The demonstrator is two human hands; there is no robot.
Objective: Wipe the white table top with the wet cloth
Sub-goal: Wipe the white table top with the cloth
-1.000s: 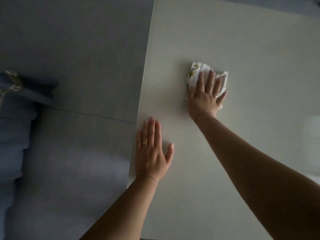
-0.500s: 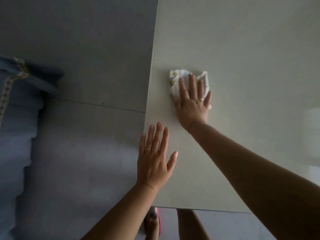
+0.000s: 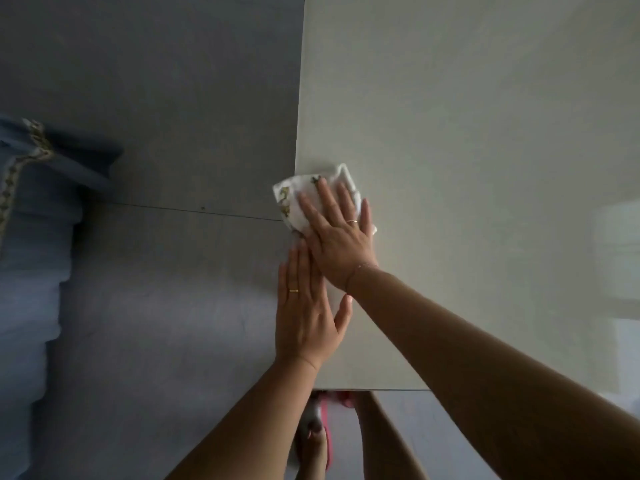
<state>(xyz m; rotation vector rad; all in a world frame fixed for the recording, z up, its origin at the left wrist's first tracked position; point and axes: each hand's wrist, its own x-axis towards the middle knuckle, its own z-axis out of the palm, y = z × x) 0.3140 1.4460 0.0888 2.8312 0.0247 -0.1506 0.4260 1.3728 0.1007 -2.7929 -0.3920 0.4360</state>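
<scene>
The white table top (image 3: pixel 467 133) fills the right side of the view. A white cloth (image 3: pixel 294 199) with small gold-green marks lies at the table's left edge, partly hanging past it. My right hand (image 3: pixel 337 237) presses flat on the cloth, fingers spread over it. My left hand (image 3: pixel 304 313) lies flat on the table's left edge just below, fingers apart, its fingertips tucked under my right hand's heel. It holds nothing.
Grey floor tiles (image 3: pixel 156 98) lie to the left of the table. Blue fabric with a patterned trim (image 3: pixel 27 209) sits at the far left. Below the table's near edge my foot in a pink sandal (image 3: pixel 317 434) and a leg show.
My right hand has slid the cloth leftward and nearer, from the table's middle to its left edge. My left hand stayed flat by the edge.
</scene>
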